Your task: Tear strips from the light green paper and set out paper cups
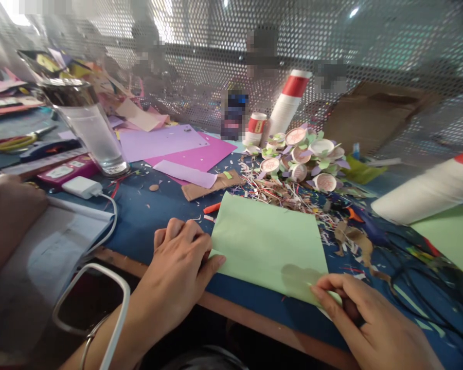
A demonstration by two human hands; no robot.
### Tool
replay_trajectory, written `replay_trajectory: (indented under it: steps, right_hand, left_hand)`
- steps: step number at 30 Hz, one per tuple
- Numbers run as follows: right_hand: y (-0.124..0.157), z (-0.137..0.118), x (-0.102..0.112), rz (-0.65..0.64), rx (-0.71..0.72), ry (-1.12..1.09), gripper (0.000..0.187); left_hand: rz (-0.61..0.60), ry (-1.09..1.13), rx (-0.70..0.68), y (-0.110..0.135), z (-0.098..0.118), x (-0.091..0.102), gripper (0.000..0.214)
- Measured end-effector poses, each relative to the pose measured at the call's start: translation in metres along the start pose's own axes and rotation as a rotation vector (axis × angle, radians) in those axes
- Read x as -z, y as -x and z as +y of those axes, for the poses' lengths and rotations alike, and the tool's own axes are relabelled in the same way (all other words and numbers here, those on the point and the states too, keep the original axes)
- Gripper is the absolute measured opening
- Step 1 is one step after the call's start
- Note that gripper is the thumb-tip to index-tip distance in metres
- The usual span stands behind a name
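Observation:
A light green sheet of paper lies on the blue tabletop in front of me. My left hand rests on its left edge, fingers curled and pressing the paper down. My right hand pinches the sheet's near right corner between thumb and fingers. A faint flower-shaped shadow or outline shows on the paper close to that corner.
A cluster of paper-cup flowers sits behind a heap of paper scraps. Purple and pink sheets, a glass jar, a white charger with cable, stacked cups and another person's hand at the left surround the work area.

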State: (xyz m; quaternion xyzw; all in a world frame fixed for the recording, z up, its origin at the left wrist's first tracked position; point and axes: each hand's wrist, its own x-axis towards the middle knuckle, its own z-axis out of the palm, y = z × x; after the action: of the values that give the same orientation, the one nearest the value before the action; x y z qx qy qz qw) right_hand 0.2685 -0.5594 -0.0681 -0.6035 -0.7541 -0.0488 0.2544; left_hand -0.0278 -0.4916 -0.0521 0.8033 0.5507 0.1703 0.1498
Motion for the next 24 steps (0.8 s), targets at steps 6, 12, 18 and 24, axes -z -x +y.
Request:
replay_trajectory:
  steps: [6,12,18,24]
  right_hand:
    - [0.0019,0.0026,-0.0015,0.012,0.009,0.018,0.039]
    - [0.0051,0.0043,-0.0032,0.021,0.009,0.031,0.039]
    - [0.0044,0.0026,-0.0006,-0.029,-0.026,0.001,0.042]
    - [0.0029,0.002,0.0018,-0.033,-0.035,0.007,0.045]
  left_hand:
    - [0.034,0.018,-0.016,0.0018,-0.0032,-0.0004,0.027]
    - [0.036,-0.034,0.008,0.002,-0.0023,-0.0012,0.023]
    - [0.123,-0.015,-0.118,0.0067,-0.0017,-0.0042,0.014]
    - [0.107,-0.047,-0.272,0.0064,0.0011,-0.0054,0.034]
